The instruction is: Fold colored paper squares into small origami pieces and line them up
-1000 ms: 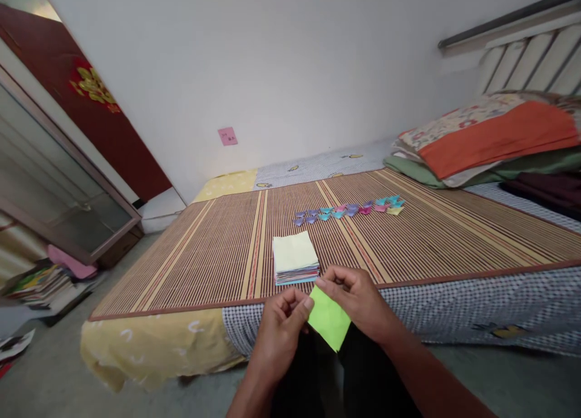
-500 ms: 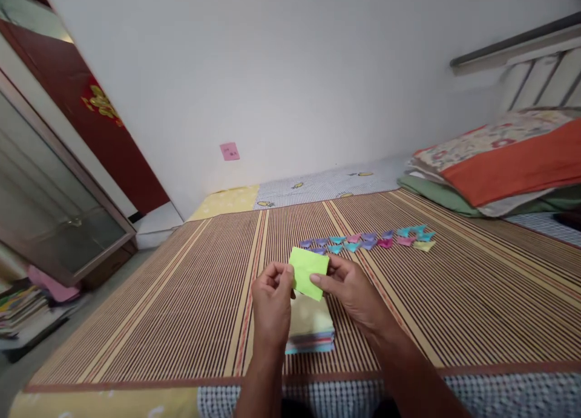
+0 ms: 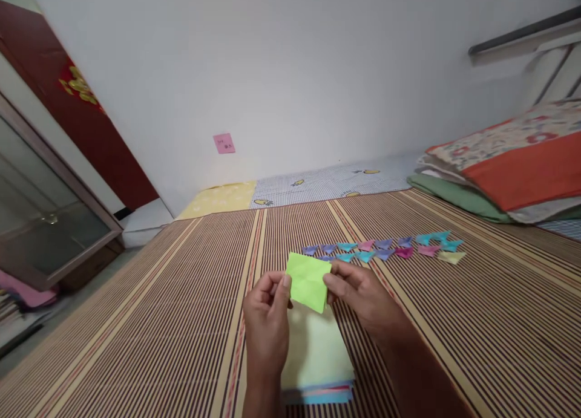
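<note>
Green paper (image 3: 308, 282): one, small, near square, faint creases on its face; held up between both hands, overlapping the far end of the stack in view.
Left hand (image 3: 267, 321): fingers pinching the paper's left edge, thumb on the near face.
Right hand (image 3: 370, 300): fingers pinching the right edge, thumb on the near face at its border, other fingers partly hidden behind.
Change, position: a second ago the paper was low over the lap, in front of the mat's edge; now raised and set over the mat.
Change, angle: first a diamond with a corner down; now close to square-on, slightly tilted.
Change, right thumb: half a second ago it lay further in on the face; now back at the right border.
Stack (image 3: 320, 351): loose sheets, pale yellow on top, blue and red edges below; lies on the mat, a shadow across it, no sheet visibly taken.
Folded pieces (image 3: 403, 252): two rows, purple, blue, pink, magenta, yellow; beyond the paper on the mat, arrangement apparently unaltered.
Mat (image 3: 181, 321): striped, spread on the bed.
Meaning for the work: likely a pause to look or adjust grip; the paper appears part-worked, a flat square unlike the pointed pieces.
</note>
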Motion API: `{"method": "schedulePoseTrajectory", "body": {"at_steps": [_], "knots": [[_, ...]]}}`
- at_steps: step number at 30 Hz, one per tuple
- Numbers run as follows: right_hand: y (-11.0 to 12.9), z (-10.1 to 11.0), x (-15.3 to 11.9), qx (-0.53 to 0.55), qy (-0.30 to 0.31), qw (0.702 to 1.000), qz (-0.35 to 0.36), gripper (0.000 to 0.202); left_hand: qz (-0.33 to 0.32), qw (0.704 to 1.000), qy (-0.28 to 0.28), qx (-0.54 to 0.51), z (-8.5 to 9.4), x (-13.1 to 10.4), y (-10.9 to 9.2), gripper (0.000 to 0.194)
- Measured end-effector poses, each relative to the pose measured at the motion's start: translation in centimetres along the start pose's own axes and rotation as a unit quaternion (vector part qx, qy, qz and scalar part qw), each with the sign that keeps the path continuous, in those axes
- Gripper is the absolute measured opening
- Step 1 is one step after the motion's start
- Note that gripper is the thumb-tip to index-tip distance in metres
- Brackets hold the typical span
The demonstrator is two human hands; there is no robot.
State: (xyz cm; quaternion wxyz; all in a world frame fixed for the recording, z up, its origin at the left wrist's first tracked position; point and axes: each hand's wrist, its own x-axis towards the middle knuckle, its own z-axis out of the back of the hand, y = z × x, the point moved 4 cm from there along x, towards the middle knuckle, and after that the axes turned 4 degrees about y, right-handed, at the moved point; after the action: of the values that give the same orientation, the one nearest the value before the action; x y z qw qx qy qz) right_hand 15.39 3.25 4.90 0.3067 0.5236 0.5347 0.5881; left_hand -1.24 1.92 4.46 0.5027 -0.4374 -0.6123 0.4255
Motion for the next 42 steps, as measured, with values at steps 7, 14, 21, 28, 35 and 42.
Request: {"method": "schedulePoseTrajectory", "body": {"at_steps": [7, 14, 21, 28, 35, 42], "knots": [[-1.0, 0.2, -0.5, -0.055, -0.094, 0.994, 0.024, 0.025, -0.016, 0.999, 0.009, -0.027, -1.1, -0.3, -0.1, 0.025], [-0.9, 0.0, -0.4, -0.090, -0.081, 0.993, 0.013, 0.022, -0.062, 0.998, 0.028, 0.007, -0.9, -0.3, -0.4, 0.015], [-0.5, 0.1, -0.6, -0.097, -0.041, 0.994, -0.001, 0.028, 0.029, 0.997, 0.065, 0.035, -1.0, -0.2, 0.4, 0.015], [-0.6, 1.6, -0.5, -0.134, -0.070, 0.988, 0.012, 0.036, 0.067, 0.982, 0.159, -0.077, -1.4, -0.2, 0.9, 0.022], [-0.8, 1.4, -0.4, -0.112, -0.086, 0.990, -0.017, 0.040, 0.092, 0.969, 0.211, -0.088, -0.5, -0.3, 1.0, 0.036], [-1.0, 1.4, -0.4, -0.098, -0.066, 0.993, -0.026, 0.042, 0.115, 0.962, 0.222, -0.106, -0.2, -0.3, 1.1, 0.043]]}}
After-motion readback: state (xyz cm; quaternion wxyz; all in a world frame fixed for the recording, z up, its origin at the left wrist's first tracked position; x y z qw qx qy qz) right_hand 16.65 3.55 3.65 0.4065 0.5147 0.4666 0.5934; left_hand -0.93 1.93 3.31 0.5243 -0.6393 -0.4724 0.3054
